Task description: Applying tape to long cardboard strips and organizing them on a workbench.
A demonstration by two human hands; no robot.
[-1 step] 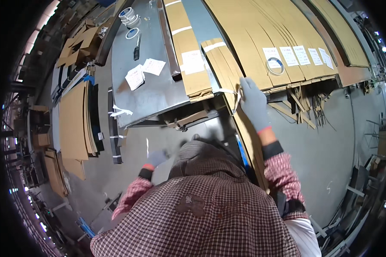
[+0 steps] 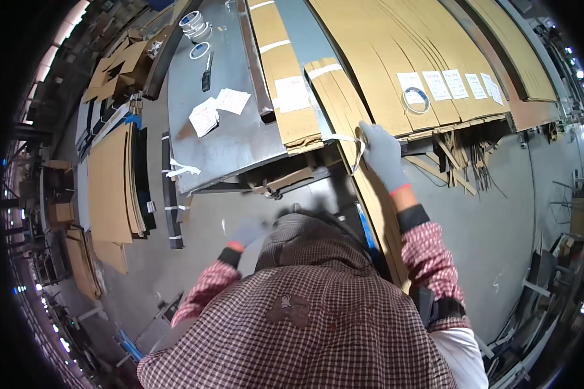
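A long narrow bundle of brown cardboard strips [image 2: 339,97] runs off the table's near edge toward my body. Across it goes a white strip of tape [image 2: 339,137], its loose end hanging down over the side. My right hand [image 2: 383,154], in a grey glove, is at the bundle's right edge, its fingertips closed on the tape where it meets the cardboard. My left hand [image 2: 248,232], also gloved, hangs low over the floor left of my body. Motion smears its fingers, and nothing can be made out in it.
On the grey table [image 2: 240,136] lie white labels [image 2: 204,117], a dark-handled cutter [image 2: 207,74] and tape rolls [image 2: 192,23]. Cardboard sheets [image 2: 383,58] with another tape roll [image 2: 416,100] cover the right. Cardboard panels [image 2: 110,185] lean at left; scrap strips [image 2: 459,159] hang below the table.
My left hand has shifted a little to the right, nearer my body. My right fingertips have moved slightly left and down at the tape; the bundle stays in place.
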